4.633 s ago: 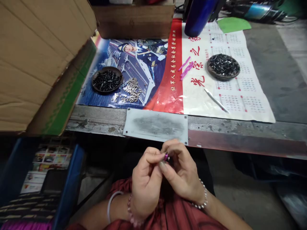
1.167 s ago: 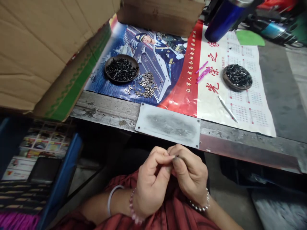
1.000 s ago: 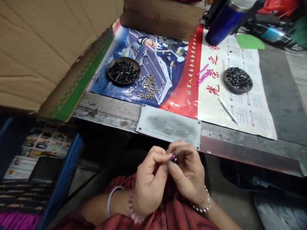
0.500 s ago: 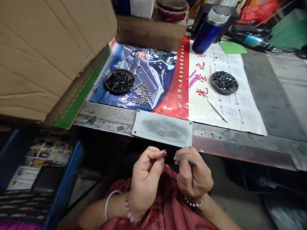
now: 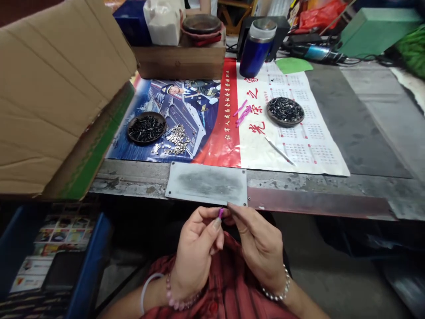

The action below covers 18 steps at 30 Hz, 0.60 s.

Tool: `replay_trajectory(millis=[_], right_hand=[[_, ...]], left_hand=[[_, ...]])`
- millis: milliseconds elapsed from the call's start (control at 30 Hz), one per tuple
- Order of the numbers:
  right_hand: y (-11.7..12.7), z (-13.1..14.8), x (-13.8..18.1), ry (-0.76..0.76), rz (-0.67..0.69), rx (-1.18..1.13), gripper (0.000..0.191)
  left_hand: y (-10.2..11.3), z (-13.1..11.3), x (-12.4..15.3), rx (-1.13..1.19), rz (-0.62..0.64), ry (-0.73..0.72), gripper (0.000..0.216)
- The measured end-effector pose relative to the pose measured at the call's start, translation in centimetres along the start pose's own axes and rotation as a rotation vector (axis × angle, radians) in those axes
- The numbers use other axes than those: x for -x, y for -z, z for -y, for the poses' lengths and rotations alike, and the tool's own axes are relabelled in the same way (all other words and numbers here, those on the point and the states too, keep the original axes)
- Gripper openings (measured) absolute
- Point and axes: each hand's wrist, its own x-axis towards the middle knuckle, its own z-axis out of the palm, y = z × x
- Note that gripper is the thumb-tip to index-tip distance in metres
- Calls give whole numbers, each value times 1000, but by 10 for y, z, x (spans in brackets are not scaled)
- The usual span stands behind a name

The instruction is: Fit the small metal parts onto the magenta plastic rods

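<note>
My left hand (image 5: 201,239) pinches a small purple piece (image 5: 221,213) between thumb and forefinger, just past the table's front edge. My right hand (image 5: 260,243) meets it from the other side, fingertips drawn together at the piece; what they hold, if anything, is hidden. Beyond my hands, a grey metal plate (image 5: 206,184) with a dark smudged middle lies at the table edge. Several pinkish-purple strips (image 5: 244,116) rest on the poster (image 5: 219,146). Small metal rings (image 5: 177,138) lie in a loose heap beside a round dish (image 5: 130,136) of thin black pieces.
A second dish (image 5: 272,118) of black pieces is on the right, with a slim pointed tool (image 5: 279,150) in front. Behind stand a blue flask (image 5: 255,53) and a wooden box (image 5: 179,62). A large cardboard box (image 5: 59,97) flanks the left, above a blue bin (image 5: 94,257).
My right hand has moved left and its fingers have opened out from a curl to meet the purple piece at my left fingertips. The camera view has shifted.
</note>
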Motion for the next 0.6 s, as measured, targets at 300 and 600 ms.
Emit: replay_trajectory(millis=[300,600], right_hand=[[1,-1,2,-58,-58,86,15],[-9,-8,2,203,-129,266,28]], left_hand=[[6,11,0,-74,30,-100,12],[3,1,1,34,6,74,30]])
